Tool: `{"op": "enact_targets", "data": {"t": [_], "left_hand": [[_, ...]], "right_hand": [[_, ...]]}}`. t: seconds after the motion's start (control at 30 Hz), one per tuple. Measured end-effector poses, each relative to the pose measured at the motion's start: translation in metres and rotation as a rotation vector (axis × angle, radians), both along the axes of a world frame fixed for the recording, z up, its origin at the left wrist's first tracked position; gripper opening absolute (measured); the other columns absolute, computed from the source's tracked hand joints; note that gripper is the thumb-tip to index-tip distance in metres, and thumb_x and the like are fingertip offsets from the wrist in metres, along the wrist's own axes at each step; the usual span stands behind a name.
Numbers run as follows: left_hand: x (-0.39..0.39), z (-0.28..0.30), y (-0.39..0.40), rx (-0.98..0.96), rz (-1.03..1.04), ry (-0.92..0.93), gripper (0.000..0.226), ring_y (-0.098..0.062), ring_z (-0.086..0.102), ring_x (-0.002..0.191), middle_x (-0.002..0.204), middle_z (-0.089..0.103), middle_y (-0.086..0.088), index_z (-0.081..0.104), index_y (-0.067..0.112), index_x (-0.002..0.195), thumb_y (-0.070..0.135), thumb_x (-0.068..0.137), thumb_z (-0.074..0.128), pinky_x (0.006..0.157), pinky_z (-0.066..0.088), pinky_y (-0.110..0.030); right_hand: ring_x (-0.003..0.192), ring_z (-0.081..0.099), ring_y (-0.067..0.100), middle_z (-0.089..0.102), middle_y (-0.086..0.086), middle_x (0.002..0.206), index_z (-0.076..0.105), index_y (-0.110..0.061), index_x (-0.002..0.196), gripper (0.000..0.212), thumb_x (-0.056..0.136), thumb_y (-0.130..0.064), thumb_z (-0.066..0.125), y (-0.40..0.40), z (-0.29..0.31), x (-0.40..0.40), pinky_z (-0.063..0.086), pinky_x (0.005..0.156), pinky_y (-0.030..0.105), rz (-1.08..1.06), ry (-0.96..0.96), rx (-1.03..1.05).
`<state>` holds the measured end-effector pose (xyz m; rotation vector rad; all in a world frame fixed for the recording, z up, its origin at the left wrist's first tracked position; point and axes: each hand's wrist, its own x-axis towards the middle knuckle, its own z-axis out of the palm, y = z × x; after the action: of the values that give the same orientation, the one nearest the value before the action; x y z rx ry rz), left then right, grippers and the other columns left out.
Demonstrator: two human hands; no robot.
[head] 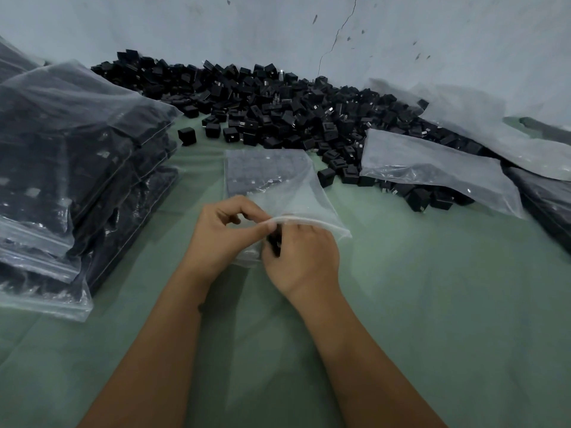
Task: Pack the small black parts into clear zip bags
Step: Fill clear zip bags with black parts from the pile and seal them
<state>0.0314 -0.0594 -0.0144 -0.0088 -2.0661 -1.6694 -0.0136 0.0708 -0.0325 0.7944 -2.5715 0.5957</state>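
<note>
Item: clear zip bag, partly filled with rows of small black parts, lying flat on the green counter.
Your left hand pinches the bag's open lip between thumb and forefinger and lifts it.
Your right hand, just beside the left and under that raised lip, has its fingers curled round a black part at the bag's mouth.
Beyond your grip: a loose heap of black parts spread along the pale wall.
Left of your grip: a stack of filled bags, well apart from your hands.
Right of your grip, farther off: an empty clear bag draped over the heap's edge, with more plastic bags behind it.
</note>
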Motion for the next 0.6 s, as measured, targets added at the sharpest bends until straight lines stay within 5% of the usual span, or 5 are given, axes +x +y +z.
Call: {"op": "enact_targets", "data": {"t": [0.27,0.47,0.6], "left_hand": [[-0.0025,-0.0016,-0.0032,0.066,-0.097,0.013,0.017,-0.021,0.054,0.075,0.075,0.062,-0.009,0.073,-0.002,0.076,0.010,0.066,0.080,0.075,0.036,-0.043],[-0.0009,0.0003,-0.0019,0.093,-0.106,0.012,0.015,-0.021,0.052,0.074,0.075,0.060,-0.013,0.073,0.000,0.075,0.007,0.066,0.083,0.072,0.035,-0.040],[-0.0003,0.0022,-0.0012,0.083,-0.113,0.015,0.014,-0.026,0.052,0.074,0.076,0.059,-0.019,0.073,0.000,0.075,0.007,0.066,0.081,0.074,0.036,-0.045]], "right_hand": [[0.070,0.057,0.017,0.062,-0.003,0.074,0.065,-0.022,0.079,0.023,0.090,-0.036,0.051,-0.0017,0.0031,-0.0045,0.035,0.062,0.027,-0.010,-0.060,-0.024],[0.071,0.052,0.008,0.058,-0.011,0.068,0.066,-0.029,0.077,0.016,0.074,-0.028,0.051,0.0053,0.0087,0.0025,0.038,0.061,0.022,0.035,-0.088,-0.164],[0.066,0.047,0.009,0.046,-0.013,0.061,0.046,-0.032,0.065,0.011,0.073,-0.027,0.051,0.0048,0.0081,0.0024,0.041,0.060,0.026,0.086,-0.100,-0.167]]}}
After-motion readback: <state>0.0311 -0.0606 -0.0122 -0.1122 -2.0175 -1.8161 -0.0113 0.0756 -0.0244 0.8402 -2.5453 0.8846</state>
